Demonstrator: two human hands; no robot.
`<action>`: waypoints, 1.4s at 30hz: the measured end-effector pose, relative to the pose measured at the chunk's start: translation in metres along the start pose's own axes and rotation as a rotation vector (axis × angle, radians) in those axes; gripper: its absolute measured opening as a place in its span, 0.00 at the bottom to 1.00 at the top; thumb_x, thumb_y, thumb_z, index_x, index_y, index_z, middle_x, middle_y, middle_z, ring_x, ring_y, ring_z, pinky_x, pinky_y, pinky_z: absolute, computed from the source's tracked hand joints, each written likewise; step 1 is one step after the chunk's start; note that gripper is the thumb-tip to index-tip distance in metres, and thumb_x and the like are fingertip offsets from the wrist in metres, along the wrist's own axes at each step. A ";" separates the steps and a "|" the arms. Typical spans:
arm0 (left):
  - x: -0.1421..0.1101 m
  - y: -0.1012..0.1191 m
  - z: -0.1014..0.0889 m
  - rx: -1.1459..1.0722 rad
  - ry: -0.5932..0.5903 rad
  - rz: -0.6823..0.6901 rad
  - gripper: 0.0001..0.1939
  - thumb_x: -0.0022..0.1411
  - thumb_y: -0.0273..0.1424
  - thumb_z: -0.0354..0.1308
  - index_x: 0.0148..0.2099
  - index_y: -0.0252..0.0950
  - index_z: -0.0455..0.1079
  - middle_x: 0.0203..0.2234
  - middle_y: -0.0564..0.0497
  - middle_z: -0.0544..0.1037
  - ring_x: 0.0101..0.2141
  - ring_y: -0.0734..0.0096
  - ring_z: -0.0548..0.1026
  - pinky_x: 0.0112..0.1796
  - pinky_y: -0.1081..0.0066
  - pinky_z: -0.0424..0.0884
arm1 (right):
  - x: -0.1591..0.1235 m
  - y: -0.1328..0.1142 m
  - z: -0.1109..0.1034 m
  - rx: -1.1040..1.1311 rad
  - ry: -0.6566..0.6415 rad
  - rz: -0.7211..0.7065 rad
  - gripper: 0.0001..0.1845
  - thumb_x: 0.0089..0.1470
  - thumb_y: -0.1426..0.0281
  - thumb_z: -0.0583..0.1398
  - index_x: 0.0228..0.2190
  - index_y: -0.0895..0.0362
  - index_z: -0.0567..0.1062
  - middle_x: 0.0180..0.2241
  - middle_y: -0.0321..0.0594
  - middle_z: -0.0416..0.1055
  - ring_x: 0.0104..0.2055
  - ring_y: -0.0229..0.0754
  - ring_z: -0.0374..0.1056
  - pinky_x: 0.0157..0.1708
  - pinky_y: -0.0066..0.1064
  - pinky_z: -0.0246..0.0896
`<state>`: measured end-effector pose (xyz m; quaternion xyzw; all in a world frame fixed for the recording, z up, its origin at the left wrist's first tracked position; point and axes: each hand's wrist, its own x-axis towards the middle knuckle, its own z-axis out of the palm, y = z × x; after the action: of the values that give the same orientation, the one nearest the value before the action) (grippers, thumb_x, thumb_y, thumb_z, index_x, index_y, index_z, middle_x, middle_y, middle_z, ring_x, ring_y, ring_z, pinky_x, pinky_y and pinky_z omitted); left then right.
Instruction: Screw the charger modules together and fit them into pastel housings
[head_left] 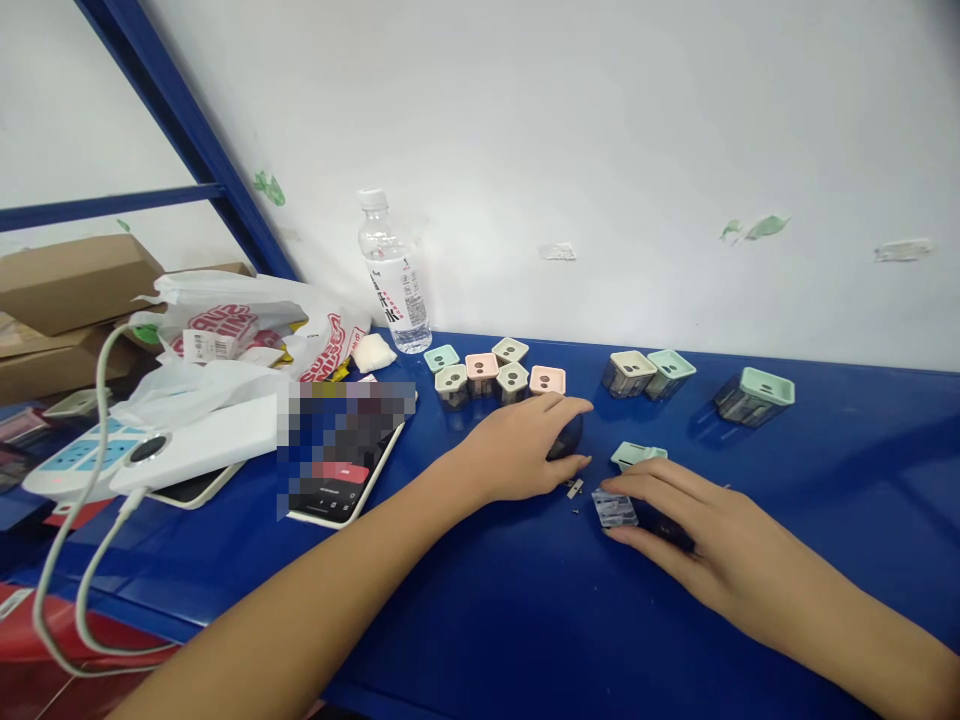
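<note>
My left hand curls around a dark rounded object, whose kind I cannot make out. Between the thumb and fingers of my right hand is a clear plastic sharpener container, low over the table. Something dark shows beneath my right palm, partly hidden. Just behind the right fingers lies a mint green sharpener lid. A small metal sharpener blade and a tiny screw rest on the blue table between my hands.
Several pastel sharpeners stand behind my left hand, others farther right, with a mint one apart. A water bottle stands by the wall. At left are a phone, a white power bank, cables and a plastic bag.
</note>
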<state>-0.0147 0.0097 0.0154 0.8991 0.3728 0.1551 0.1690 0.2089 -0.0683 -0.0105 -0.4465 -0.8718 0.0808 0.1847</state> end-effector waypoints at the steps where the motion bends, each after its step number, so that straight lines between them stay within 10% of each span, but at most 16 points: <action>1: 0.000 0.000 0.000 0.010 0.002 0.005 0.26 0.67 0.38 0.58 0.64 0.37 0.61 0.55 0.42 0.74 0.54 0.54 0.74 0.52 0.57 0.73 | 0.000 0.001 0.000 -0.017 0.020 -0.019 0.16 0.68 0.59 0.53 0.50 0.50 0.74 0.47 0.44 0.76 0.44 0.49 0.77 0.37 0.41 0.78; 11: 0.000 0.000 -0.001 0.038 -0.001 0.045 0.23 0.67 0.36 0.58 0.61 0.36 0.65 0.55 0.44 0.74 0.53 0.56 0.74 0.51 0.59 0.73 | -0.006 0.013 0.003 -0.071 0.077 -0.057 0.20 0.65 0.68 0.53 0.56 0.49 0.74 0.52 0.47 0.76 0.47 0.52 0.78 0.37 0.39 0.78; 31: 0.000 -0.002 0.001 0.020 0.043 0.170 0.21 0.67 0.32 0.58 0.60 0.35 0.65 0.55 0.41 0.73 0.56 0.57 0.70 0.57 0.57 0.68 | 0.001 0.002 -0.009 0.127 -0.055 0.114 0.07 0.67 0.64 0.53 0.39 0.48 0.71 0.29 0.34 0.75 0.24 0.39 0.70 0.23 0.30 0.64; 37: -0.001 -0.001 0.003 0.046 0.057 0.239 0.20 0.66 0.32 0.58 0.59 0.36 0.68 0.57 0.41 0.71 0.56 0.57 0.70 0.57 0.59 0.68 | 0.003 0.004 -0.010 0.180 -0.009 0.076 0.13 0.65 0.67 0.53 0.51 0.47 0.69 0.38 0.40 0.75 0.26 0.39 0.70 0.26 0.31 0.67; 42: -0.001 -0.001 0.005 0.053 0.046 0.249 0.20 0.66 0.32 0.59 0.59 0.35 0.69 0.56 0.41 0.72 0.56 0.57 0.70 0.56 0.59 0.68 | 0.008 -0.001 -0.009 0.196 -0.017 0.098 0.08 0.65 0.63 0.56 0.34 0.50 0.72 0.31 0.35 0.73 0.26 0.39 0.68 0.26 0.30 0.64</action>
<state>-0.0142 0.0086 0.0104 0.9388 0.2662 0.1854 0.1162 0.2071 -0.0626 -0.0001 -0.4677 -0.8383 0.1785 0.2159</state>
